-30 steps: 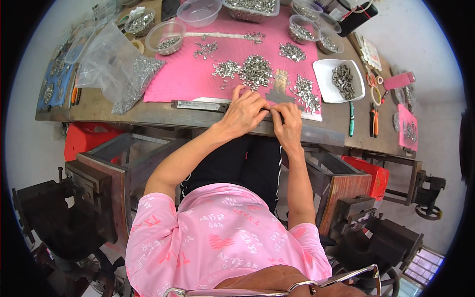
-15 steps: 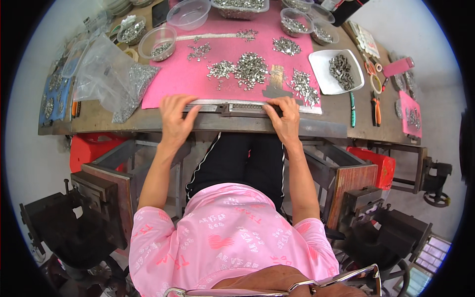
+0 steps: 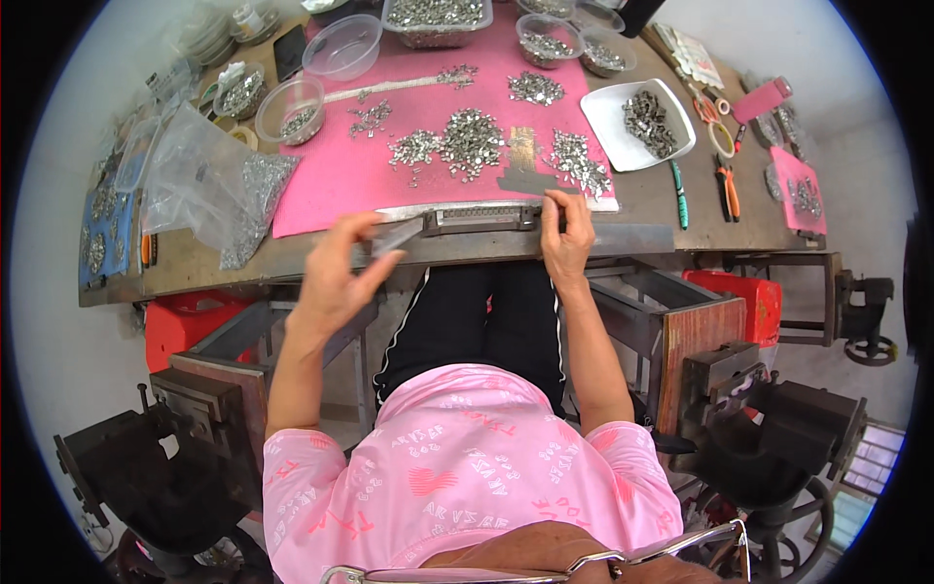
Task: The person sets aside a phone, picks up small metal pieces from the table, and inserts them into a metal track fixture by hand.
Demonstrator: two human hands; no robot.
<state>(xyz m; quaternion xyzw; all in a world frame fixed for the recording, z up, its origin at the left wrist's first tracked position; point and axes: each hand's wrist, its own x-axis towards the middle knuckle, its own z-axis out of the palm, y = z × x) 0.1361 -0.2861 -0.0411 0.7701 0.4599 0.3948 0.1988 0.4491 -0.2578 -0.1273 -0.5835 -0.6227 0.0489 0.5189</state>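
Note:
A narrow metal jig (image 3: pixel 482 220) with a row of small parts in its slot lies along the table's front edge. My right hand (image 3: pixel 567 238) is closed at its right end, thumb and fingers pinching there. Left of the jig, my left hand (image 3: pixel 336 273) pinches a flat metal bar (image 3: pixel 399 236), which is tilted toward me and slightly blurred. Beyond the jig, heaps of small shiny metal pieces (image 3: pixel 472 144) lie on the pink mat (image 3: pixel 321 190), next to a dark grey flat strip (image 3: pixel 535 182).
A clear plastic bag (image 3: pixel 195 175) of metal pieces lies at left. At right are a white tray (image 3: pixel 600 107) of darker parts, a green-handled tool (image 3: pixel 679 195) and orange-handled pliers (image 3: pixel 728 190). Plastic tubs (image 3: pixel 343 49) line the back. Red stools (image 3: pixel 199 326) stand below.
My left hand has drawn back and left, tilting the flat bar away from the jig's left end. My right hand stays at the right end. The whole view has shifted slightly.

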